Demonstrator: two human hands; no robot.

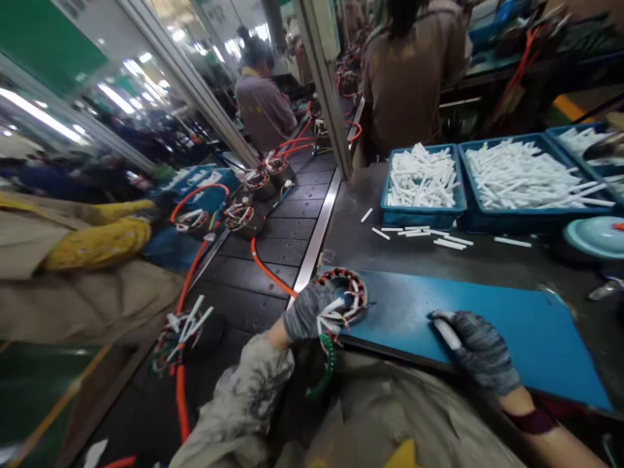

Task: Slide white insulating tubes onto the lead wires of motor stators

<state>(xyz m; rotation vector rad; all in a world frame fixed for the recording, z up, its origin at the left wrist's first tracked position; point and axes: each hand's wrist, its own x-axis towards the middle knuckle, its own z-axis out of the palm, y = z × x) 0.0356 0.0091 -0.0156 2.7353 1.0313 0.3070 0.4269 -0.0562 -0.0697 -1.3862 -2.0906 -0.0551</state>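
My left hand (pixel 309 312), in a grey knitted glove, grips the near left side of a motor stator (pixel 358 286) at the left end of a blue mat (pixel 468 312). White sleeves (pixel 331 315) and a green strip (pixel 327 364) hang from the stator's near side. The stator's ring carries reddish-brown windings with dark lacing. Over the right half of the mat, my right hand (pixel 480 351), gloved too, is closed around a short white tube (pixel 447 335). The fingertips of that hand are partly hidden.
Blue bins (pixel 424 216) of white tubes stand behind the mat, with loose tubes (pixel 414 231) before them. A lidded turquoise bowl (pixel 595 237) sits at right. On the left, a conveyor (pixel 287 240) carries stators (pixel 244 218) with orange cables. A co-worker's yellow sleeve (pixel 97 244) reaches toward it.
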